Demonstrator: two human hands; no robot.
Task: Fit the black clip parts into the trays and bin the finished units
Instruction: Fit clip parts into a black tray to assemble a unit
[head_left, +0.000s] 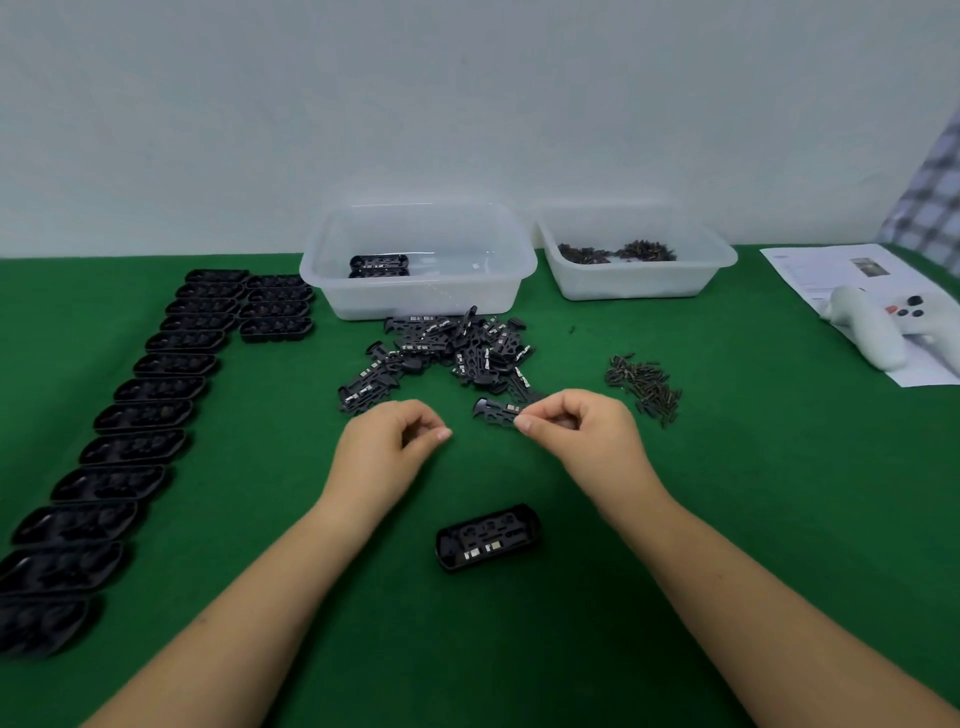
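Note:
My right hand (576, 431) pinches one black clip part (496, 411) by its right end, just above the green cloth. My left hand (395, 436) hovers beside it with fingers curled and nothing in them. A heap of black clip parts (457, 348) lies beyond both hands. One black tray (488, 538) with a clip part fitted in it sits near me, between my forearms. Two rows of black trays (156, 389) run down the left side. The clear bin (418, 260) at the back holds two finished units (379, 265).
A second clear bin (636, 260) at the back right holds small dark pins. A loose pile of the same pins (644, 387) lies right of my right hand. A white controller (878, 327) rests on a paper sheet (831, 270) at the far right.

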